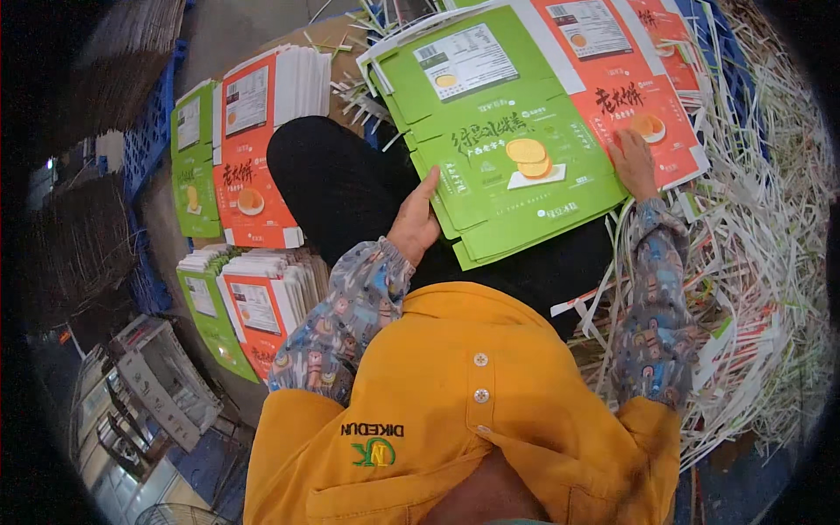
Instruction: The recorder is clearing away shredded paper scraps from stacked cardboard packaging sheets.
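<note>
Across my lap lies a stack of flat printed carton blanks, the top one green with a picture of round yellow cakes. At its left edge my left hand is closed, thumb along the rim and the other fingers hidden. Beside the green blank, on the right, lies an orange-red carton blank. My right hand rests on this one with fingers stretched out, close to the green blank's right edge. Whether the green and orange parts are joined, I cannot tell.
More stacked green blanks and orange blanks stand at the left. Tangled paper trim strips heap up on the right. Piles of brown cardboard and a blue pallet line the far left.
</note>
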{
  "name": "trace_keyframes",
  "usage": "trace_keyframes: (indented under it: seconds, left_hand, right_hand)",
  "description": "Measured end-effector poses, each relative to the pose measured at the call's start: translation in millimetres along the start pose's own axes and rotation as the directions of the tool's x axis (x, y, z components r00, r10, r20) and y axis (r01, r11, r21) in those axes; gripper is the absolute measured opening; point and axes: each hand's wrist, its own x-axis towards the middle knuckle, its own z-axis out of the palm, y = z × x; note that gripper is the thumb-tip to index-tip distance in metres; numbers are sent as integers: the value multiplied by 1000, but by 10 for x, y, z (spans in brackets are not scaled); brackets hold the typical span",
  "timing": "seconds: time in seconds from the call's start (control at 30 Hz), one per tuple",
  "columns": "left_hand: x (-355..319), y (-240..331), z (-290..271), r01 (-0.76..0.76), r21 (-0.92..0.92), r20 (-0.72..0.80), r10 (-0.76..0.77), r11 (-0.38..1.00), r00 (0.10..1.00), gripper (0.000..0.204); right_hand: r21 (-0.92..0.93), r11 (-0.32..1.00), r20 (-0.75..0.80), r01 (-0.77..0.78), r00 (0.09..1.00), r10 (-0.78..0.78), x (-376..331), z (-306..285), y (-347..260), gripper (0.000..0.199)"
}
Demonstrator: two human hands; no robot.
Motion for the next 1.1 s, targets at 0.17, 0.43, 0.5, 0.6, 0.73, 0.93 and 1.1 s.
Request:
trace_keyframes:
  seconds: [0.17,0.43,0.5,0.6,0.73,0.93,1.1]
  left_hand:
    - [7,-128,37,-92,369,77,68,925,995,34]
    - [-49,-81,145,7,252,35,-17,968,999,33]
    - [-49,-75,146,64,208,18,-70,976,997,34]
    - [6,-168,179,9,317,5,-12,948,1000,36]
    - [38,-205,194,-2,321,-1,2,947,1000,37]
    - [19,-213,361,-94,406,37,87,909,996,37]
    - [-600,83,1106,-364,633,276,240,683,931,30]
  right_hand:
    - [-2,1000,134,-26,991,26,99,-85,-41,35]
    - [-62,856,-442,-513,783,437,97,-283,1214,38]
    - [72,705,-489,-706,591,641,40,-288,1330,40]
    - [700,222,-78,-679,237,968,-158,-219,1462,38]
    - [653,635,2,-413,840,543,-297,-194,1079,39]
    - [966,140,61,-218,718,693,-204,-198,1151,28]
    - [630,747,-368,-213,765,528,21,-1029,-208,26]
